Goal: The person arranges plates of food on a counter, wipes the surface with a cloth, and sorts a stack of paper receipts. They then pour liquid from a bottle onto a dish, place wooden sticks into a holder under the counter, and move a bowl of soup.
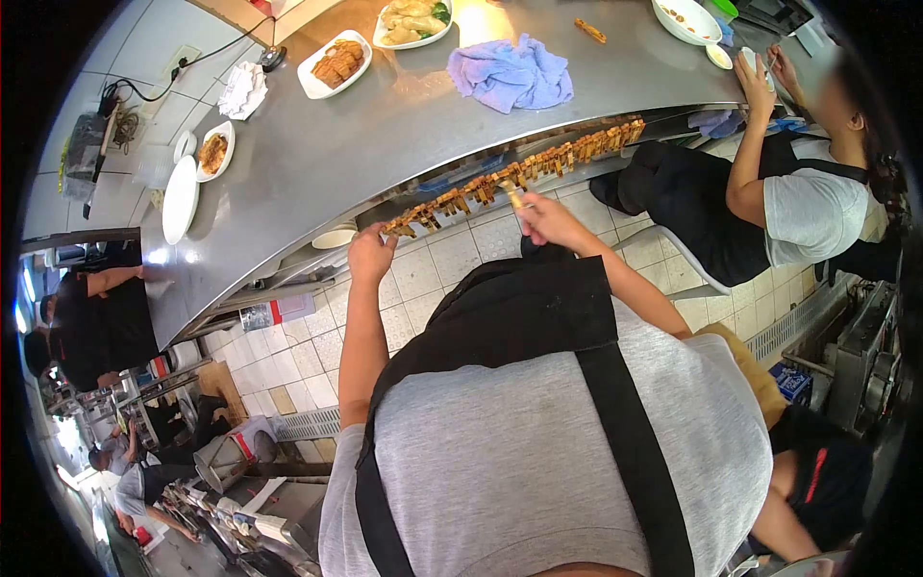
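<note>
A long row of brown wooden clothespins (452, 201) runs along the front edge of the steel counter, many of them hanging down. At the left end of this row is my left hand (370, 254), its fingers bent in against the edge; what lies between them is too small to make out. My right hand (550, 221) is closed in front of the middle of the row. From its fingers a pale yellowish wooden clothespin (511, 194) sticks up, close to the hanging ones. One loose brown clothespin (590, 31) lies on the counter at the back.
On the steel counter (317, 163) are a crumpled blue cloth (511, 75), a plate of sliced fried food (336, 65), a dish of dumplings (413, 19) and a white oval plate (181, 200). A seated co-worker (808, 197) holds a small bowl at the right.
</note>
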